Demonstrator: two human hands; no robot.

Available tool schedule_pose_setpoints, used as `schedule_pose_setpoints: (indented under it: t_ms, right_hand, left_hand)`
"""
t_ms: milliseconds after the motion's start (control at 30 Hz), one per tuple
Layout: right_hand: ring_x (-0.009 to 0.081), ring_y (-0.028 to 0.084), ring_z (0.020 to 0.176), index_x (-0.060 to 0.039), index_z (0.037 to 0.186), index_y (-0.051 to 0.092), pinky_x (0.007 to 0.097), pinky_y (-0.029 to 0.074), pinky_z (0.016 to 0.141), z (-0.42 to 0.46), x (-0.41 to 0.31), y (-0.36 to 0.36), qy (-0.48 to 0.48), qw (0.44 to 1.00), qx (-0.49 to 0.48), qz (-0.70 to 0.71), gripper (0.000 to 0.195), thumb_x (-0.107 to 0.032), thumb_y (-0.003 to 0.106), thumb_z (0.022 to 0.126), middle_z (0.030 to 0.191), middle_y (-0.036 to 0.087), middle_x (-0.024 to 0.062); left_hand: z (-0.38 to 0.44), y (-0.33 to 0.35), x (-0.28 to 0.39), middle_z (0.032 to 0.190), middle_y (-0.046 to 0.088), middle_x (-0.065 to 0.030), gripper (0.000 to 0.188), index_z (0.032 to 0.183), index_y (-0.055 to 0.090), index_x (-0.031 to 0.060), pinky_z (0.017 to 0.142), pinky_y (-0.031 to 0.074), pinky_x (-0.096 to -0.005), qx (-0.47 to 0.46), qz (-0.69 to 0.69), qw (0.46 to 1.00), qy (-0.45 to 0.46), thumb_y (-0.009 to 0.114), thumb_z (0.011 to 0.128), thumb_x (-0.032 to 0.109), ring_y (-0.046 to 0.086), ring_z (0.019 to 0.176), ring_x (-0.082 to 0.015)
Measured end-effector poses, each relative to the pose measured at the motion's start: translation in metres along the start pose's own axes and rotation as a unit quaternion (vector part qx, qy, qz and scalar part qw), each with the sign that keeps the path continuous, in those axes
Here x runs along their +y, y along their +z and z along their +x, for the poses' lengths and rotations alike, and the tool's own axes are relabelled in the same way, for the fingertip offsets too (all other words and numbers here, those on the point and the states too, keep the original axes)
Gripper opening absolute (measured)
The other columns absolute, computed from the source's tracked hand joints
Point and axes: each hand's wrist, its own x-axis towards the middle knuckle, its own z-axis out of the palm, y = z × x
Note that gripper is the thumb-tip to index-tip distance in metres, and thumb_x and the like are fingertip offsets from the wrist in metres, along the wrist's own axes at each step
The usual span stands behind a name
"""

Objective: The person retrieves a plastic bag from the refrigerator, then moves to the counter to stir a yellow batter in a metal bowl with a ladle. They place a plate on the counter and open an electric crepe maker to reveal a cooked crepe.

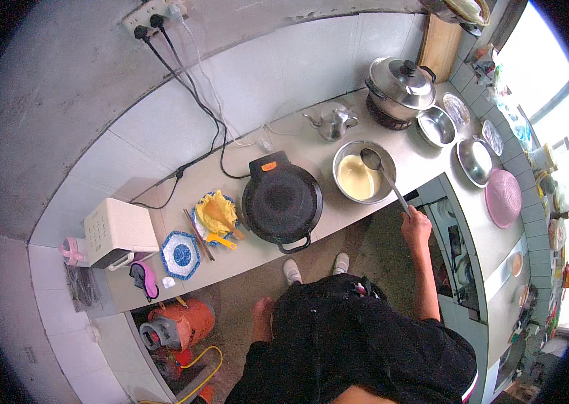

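Observation:
My right hand (416, 226) grips the handle of a metal ladle (371, 159), whose bowl is over a steel basin (389, 156) of pale yellow batter (357, 178). Whether the ladle touches the batter, I cannot tell. Near my body, beyond the counter's edge, hangs my left hand (263, 306), with nothing seen in it; its fingers are partly hidden. Left of the basin is a round black electric griddle (282, 202), its dark plate bare. Farther left, a blue-rimmed plate bears thin yellow pancakes (215, 209), a wooden spatula (226, 223) and a yellow-handled utensil (222, 241).
Chopsticks (199, 235) and a blue-white hexagonal plate (181, 255) are at left, by a white appliance (120, 227). Behind are a metal teapot (334, 122) and a lidded pot (401, 83). Steel bowls (436, 126) and a pink basket (503, 198) stand right. An orange gas cylinder (191, 320) is below.

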Motion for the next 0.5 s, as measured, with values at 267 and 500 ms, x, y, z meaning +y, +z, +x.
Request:
schedule_pose_setpoints:
  t_ms: [267,500]
  right_hand:
    - [0.0345,0.059,0.059,-0.001,0.079,0.063,0.0408,0.045,0.055,-0.018,-0.002,-0.015,0.057,0.991,-0.085,0.082,0.021,-0.021,0.066,0.077,0.063,0.057,0.0192]
    - [0.0172,0.058,0.053,-0.0004,0.079,0.065,0.0347,0.043,0.053,-0.017,0.005,0.013,0.055,0.979,-0.112,0.161,0.021,-0.022,0.066,0.076,0.057,0.054,0.0155]
  left_hand:
    - [-0.044,0.026,0.021,0.08,0.059,-0.008,0.017,0.084,0.059,0.0037,0.068,0.049,-0.0376,0.126,-0.181,0.974,-0.042,0.056,0.084,0.021,0.057,0.074,-0.025]
    - [-0.039,-0.003,-0.008,0.106,0.06,-0.0085,0.035,0.105,0.059,0.0036,0.092,0.042,-0.0374,-0.034,-0.089,0.993,0.063,0.056,0.089,0.035,0.056,0.099,-0.0231]
